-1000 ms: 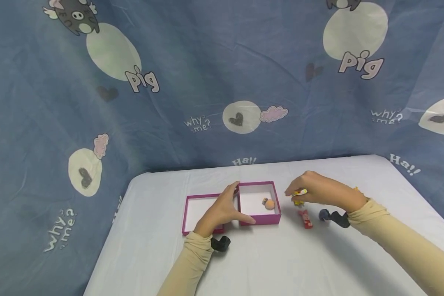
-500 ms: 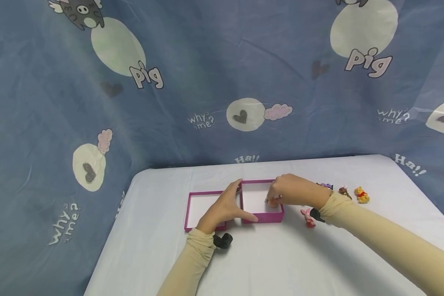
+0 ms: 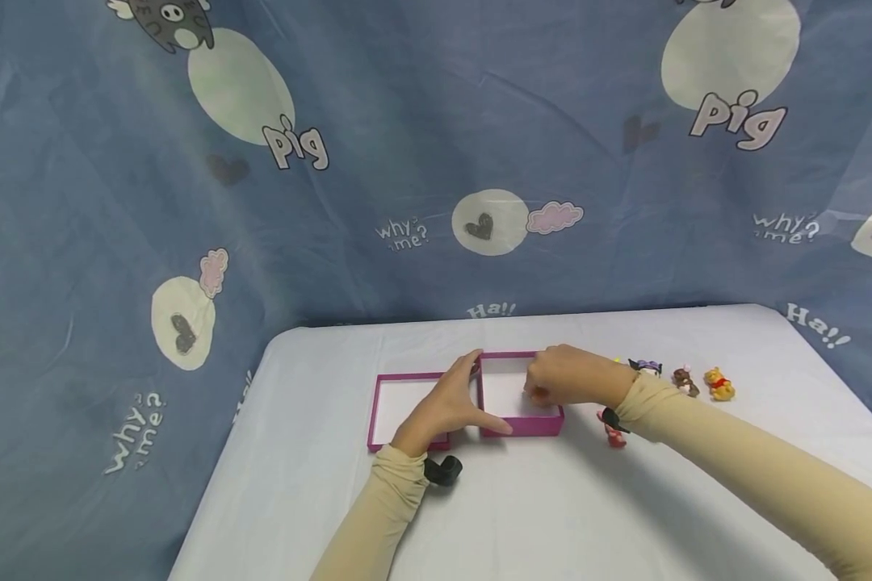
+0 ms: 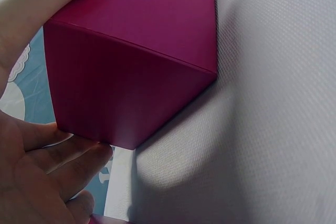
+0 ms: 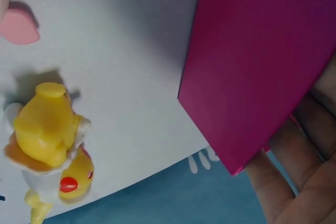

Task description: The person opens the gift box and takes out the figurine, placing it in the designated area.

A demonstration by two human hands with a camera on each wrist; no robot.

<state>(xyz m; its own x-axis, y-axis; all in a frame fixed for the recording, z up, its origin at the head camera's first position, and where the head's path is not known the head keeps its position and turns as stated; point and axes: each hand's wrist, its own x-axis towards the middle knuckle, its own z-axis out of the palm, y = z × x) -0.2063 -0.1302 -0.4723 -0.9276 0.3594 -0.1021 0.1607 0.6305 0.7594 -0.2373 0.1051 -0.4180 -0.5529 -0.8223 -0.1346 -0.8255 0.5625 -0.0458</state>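
My left hand (image 3: 445, 406) spans the left side of a magenta box (image 3: 521, 427) with a white inside, its thumb along the front wall and its fingers at the back. The left wrist view shows those fingers (image 4: 86, 163) touching the box's edge. Over the box's right wall reaches my right hand (image 3: 570, 375), its fingers bent down inside. The wall hides the fingertips in the right wrist view, so I cannot tell whether they hold anything. A yellow toy figurine (image 5: 44, 124) with a red mouth lies on the table beside the box.
A shallow magenta-rimmed tray or lid (image 3: 400, 407) lies left of the box. On the right are a pink figurine (image 3: 614, 437) near my right wrist, a dark purple one (image 3: 647, 368), a brown one (image 3: 685, 380) and a yellow bear (image 3: 719, 385).
My right hand has moved left from over the yellow figurine into the box, covering the small orange and grey things seen there earlier. The left hand keeps its place on the box.
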